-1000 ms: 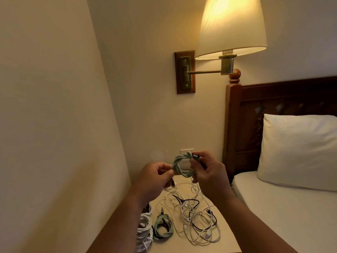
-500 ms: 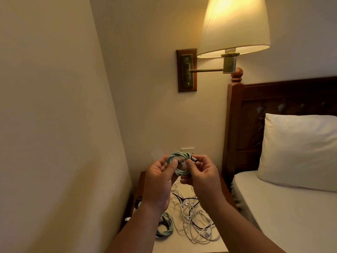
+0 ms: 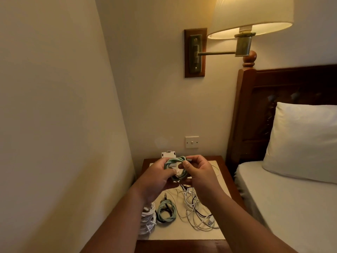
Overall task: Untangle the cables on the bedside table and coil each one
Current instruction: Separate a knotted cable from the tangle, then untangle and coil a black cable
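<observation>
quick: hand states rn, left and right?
Left hand: holding the green cable coil.
Right hand: pinching the same coil.

My bare L forearm (image 3: 116, 221) & R forearm (image 3: 251, 223) come up from the bottom corners and angle inward, so both hands meet mid-view in front of me. L hand (image 3: 158, 177): back facing me, thumb across the top, fingers curled under, pinching the L side of a small pale-green braided cable coil (image 3: 172, 161). R hand (image 3: 199, 173): thumb & index pinch the coil's R side, other fingers loosely curled behind. Hands almost touching, wrists approx level, both bent slightly inward.
</observation>
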